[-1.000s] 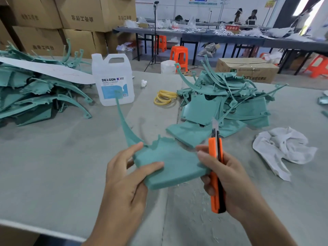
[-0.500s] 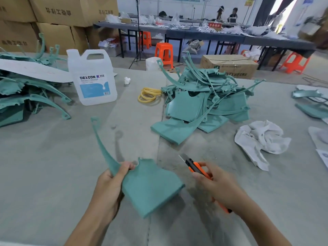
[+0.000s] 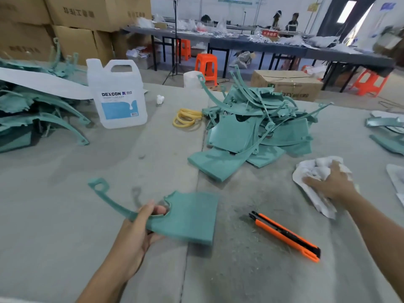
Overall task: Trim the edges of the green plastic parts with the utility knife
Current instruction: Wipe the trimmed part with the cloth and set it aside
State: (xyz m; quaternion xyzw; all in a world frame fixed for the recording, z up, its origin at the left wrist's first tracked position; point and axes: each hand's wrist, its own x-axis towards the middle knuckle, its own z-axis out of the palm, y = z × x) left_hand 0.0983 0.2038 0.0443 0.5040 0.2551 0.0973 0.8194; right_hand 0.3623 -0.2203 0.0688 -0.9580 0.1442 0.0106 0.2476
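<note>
Green part [image 3: 188, 217] between left fingers [image 3: 159, 209]

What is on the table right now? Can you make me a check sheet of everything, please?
Surface: grey table, dusty, with small shavings beside the utility knife.
Job's things: utility knife lies flat, no hand on it; one green part is held; middle pile and left pile of green parts.
Clutter: white jug, yellow bands, white rag.
Hands: left hand grips the green part at its notch; right hand is on the white rag, grip too blurred to tell.
Cables: nothing seen on the table.
Surroundings: cardboard boxes, orange stools, long tables behind.
</note>
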